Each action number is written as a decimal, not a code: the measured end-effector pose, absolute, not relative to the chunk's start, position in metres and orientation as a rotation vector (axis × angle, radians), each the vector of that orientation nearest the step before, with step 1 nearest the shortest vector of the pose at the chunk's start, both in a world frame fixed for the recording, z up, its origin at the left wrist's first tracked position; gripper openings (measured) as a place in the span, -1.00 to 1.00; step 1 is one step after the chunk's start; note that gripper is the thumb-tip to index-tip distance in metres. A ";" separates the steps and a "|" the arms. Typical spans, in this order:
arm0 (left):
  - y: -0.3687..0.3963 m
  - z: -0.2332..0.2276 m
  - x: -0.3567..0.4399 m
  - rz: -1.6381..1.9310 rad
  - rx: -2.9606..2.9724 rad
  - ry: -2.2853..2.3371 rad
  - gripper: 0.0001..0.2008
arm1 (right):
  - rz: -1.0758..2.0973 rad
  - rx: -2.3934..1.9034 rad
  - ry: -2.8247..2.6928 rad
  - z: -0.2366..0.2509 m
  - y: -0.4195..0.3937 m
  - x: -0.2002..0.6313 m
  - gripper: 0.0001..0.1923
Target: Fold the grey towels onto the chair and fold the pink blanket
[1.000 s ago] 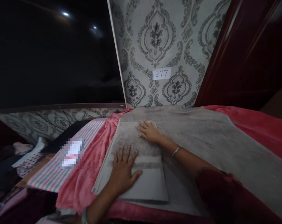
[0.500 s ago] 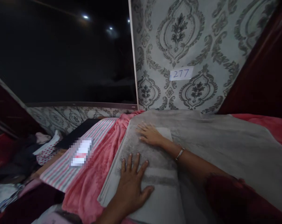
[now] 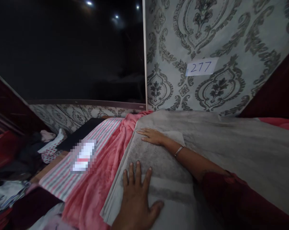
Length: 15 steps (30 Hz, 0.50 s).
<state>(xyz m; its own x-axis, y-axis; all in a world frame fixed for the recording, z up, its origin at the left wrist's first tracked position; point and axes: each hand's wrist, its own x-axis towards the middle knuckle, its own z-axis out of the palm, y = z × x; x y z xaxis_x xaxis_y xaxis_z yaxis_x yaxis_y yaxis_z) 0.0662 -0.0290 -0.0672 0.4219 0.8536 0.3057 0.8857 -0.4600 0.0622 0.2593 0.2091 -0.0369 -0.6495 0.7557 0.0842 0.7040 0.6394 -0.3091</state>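
A grey towel, folded in layers with a smoother band across its near part, lies on a larger grey cloth. My left hand rests palm down on the near part of the towel, fingers spread and thumb out to the right. Farther up, my right hand lies flat near the towel's far left edge, its fingers stretched out to the left. A bangle circles my right wrist. Neither hand grips anything.
Left of the towel run a pink blanket and a striped cloth, with a blurred-out bright object on it. Heaped clothes lie at lower left. A large dark screen and a patterned wall stand behind.
My right hand has slid slightly toward the towel's left edge, its fingers now closer together. My left hand stays spread on the towel, a little lower in view. The camera view has shifted.
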 end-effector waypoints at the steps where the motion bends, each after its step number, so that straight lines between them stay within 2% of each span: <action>1: -0.029 -0.065 0.067 -0.436 -2.566 -1.586 -0.01 | 0.367 -1.203 -2.653 -0.034 0.208 0.258 -0.40; 5: -0.027 -0.054 0.069 -0.372 -2.601 -1.668 -0.08 | 0.329 -1.371 -2.649 -0.014 0.198 0.261 -0.42; 9: -0.026 -0.047 0.074 -0.358 -2.596 -1.699 -0.14 | 0.191 -1.578 -2.558 -0.001 0.168 0.305 -0.40; 15: -0.024 -0.040 0.078 -0.324 -2.608 -1.680 -0.17 | 0.248 -1.602 -2.498 -0.032 0.104 0.375 -0.34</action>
<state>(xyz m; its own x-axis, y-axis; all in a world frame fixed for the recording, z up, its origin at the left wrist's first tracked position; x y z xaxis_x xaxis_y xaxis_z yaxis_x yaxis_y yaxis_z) 0.0782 -0.0240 -0.0397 0.3987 0.8981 0.1857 0.9028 -0.4200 0.0930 0.3748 0.1044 -0.0317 -0.4117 0.9101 0.0471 0.8830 0.4112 -0.2264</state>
